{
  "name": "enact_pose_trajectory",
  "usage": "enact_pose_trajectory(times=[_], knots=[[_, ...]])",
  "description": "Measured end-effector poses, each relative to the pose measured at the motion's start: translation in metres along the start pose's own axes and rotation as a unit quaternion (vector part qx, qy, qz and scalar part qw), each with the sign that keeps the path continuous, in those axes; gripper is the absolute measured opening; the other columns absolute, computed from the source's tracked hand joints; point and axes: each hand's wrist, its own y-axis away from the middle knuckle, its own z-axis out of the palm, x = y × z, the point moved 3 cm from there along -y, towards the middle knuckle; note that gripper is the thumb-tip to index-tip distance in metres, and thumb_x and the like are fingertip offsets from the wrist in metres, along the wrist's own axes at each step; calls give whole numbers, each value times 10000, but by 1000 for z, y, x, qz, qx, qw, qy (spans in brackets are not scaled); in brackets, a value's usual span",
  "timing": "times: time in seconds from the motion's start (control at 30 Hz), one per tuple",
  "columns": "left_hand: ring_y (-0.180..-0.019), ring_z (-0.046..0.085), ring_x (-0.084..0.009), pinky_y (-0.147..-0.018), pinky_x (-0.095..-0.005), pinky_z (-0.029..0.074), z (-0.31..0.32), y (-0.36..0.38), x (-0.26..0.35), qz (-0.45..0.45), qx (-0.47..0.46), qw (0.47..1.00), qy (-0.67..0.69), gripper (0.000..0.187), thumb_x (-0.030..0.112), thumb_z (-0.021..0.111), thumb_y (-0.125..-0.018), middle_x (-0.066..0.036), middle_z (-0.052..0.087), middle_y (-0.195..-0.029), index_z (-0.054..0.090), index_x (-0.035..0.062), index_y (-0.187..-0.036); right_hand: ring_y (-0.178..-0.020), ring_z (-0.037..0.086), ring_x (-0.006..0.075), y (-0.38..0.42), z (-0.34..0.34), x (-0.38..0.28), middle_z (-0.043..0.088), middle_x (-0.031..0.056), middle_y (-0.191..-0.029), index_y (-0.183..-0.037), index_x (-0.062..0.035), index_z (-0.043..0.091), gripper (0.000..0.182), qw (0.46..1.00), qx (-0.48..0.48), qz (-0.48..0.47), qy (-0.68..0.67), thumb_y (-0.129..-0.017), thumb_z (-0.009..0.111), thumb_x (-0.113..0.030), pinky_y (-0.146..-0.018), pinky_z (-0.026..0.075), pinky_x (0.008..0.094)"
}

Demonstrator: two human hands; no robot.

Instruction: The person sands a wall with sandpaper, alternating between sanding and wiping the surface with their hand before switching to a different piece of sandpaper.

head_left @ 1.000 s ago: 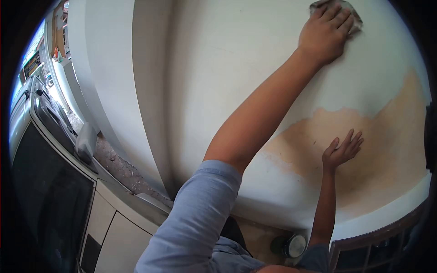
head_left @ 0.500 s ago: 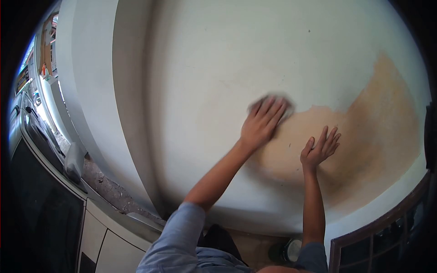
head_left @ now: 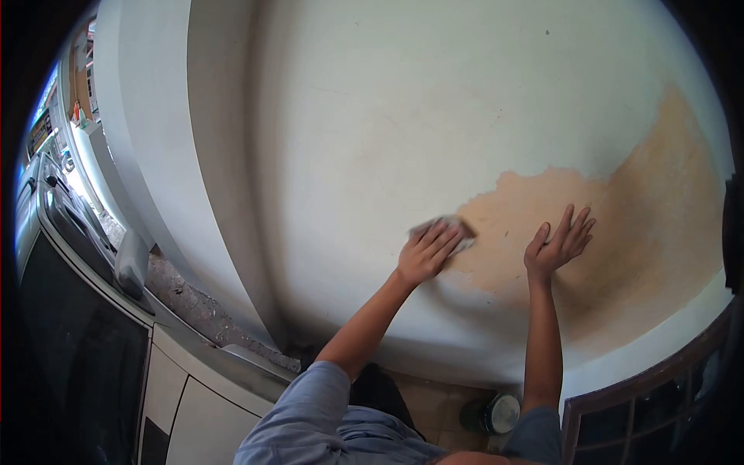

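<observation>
My left hand [head_left: 425, 252] presses a folded sheet of sandpaper [head_left: 459, 232], brownish with pale patches, against the wall. The sandpaper lies at the left border of a tan patch [head_left: 535, 205], where white paint [head_left: 372, 155] meets the bare-looking surface. Farther right, my right hand [head_left: 558, 242] is open over the tan patch, fingers spread and pointing up, with nothing in it. Both forearms reach up from grey-blue sleeves.
A pale pillar [head_left: 217, 155] stands out from the wall on the left. Beside it is a parked vehicle [head_left: 85, 325]. Below me, a bucket with a pale lid [head_left: 502, 413] sits on the tiled floor. A dark-framed window [head_left: 572, 426] is at lower right.
My left hand has swept the sandpaper down and slightly left along the wall, uncovering more of the tan patch's upper edge. My right hand keeps nearly the same place and pose.
</observation>
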Motion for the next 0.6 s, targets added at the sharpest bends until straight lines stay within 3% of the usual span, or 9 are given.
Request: enact_pose_trajectory(times=[0.1,0.2,0.3,0.33,0.37,0.4,0.5,0.53,0.6], knots=[[-1203,554,-205,-1002,-367,413,-1,33,0,-36,-18,999,17,336,186,662,-844,-24,638,-1252,679,100,-1168,-1435,204,436,0,0,0,301,212,-1532,-1414,-46,454,535,1000,0,-3,6,-970,419,-343,-1121,122,590],[-1214,542,-301,-999,-466,385,-20,-96,-25,-37,37,998,44,419,151,671,-844,-91,585,-1328,606,74,-1251,-1435,201,437,0,2,0,295,213,-1534,-1420,-53,448,536,1000,9,-6,-1,-969,420,-340,-1117,121,599],[-1140,562,-294,-973,-451,420,-38,-256,-60,48,189,981,4,305,174,627,-863,-83,632,-1192,633,54,-1143,-1432,196,449,0,1,-2,282,217,-1538,-1426,-54,439,543,1000,-2,1,-4,-967,422,-343,-1108,127,616],[-1118,561,-286,-965,-443,424,-35,-296,-76,101,213,972,-2,277,189,619,-856,-71,635,-1160,635,56,-1098,-1432,196,449,1,1,-2,282,217,-1538,-1426,-54,439,543,1000,-14,-1,-5,-967,422,-343,-1108,127,616],[-1094,565,-274,-945,-439,435,-39,-316,-81,51,171,981,70,255,168,634,-837,-53,629,-1162,639,64,-1070,-1430,196,457,1,1,-2,276,218,-1540,-1428,-53,435,548,1000,-8,5,-9,-966,423,-347,-1103,131,622],[-1385,367,-295,-1173,-447,242,-46,-334,-89,88,83,993,-11,474,132,455,-951,-136,429,-1473,427,30,-1413,-1427,195,464,1,3,-2,270,219,-1542,-1430,-51,430,553,1000,0,11,-13,-965,425,-351,-1099,135,629],[-1395,351,-276,-1182,-428,228,-52,-284,-90,50,51,997,-24,469,146,470,-954,-113,436,-1473,437,59,-1414,-1425,193,471,0,2,-3,270,223,-1540,-1431,-46,425,559,1000,-3,11,-11,-964,423,-354,-1096,142,633],[-1095,577,-269,-941,-423,442,-53,-255,-86,57,141,988,30,307,137,641,-830,-37,637,-1176,643,88,-1133,-1425,193,471,0,0,-2,270,223,-1540,-1431,-46,425,559,1000,-4,9,-5,-964,423,-354,-1096,142,633],[-1122,580,-260,-948,-404,438,-52,-166,-76,13,95,995,-28,382,114,650,-826,-24,634,-1228,635,111,-1208,-1428,187,466,2,4,0,265,223,-1542,-1434,-49,419,558,1000,-3,6,-9,-969,416,-356,-1097,132,632]])
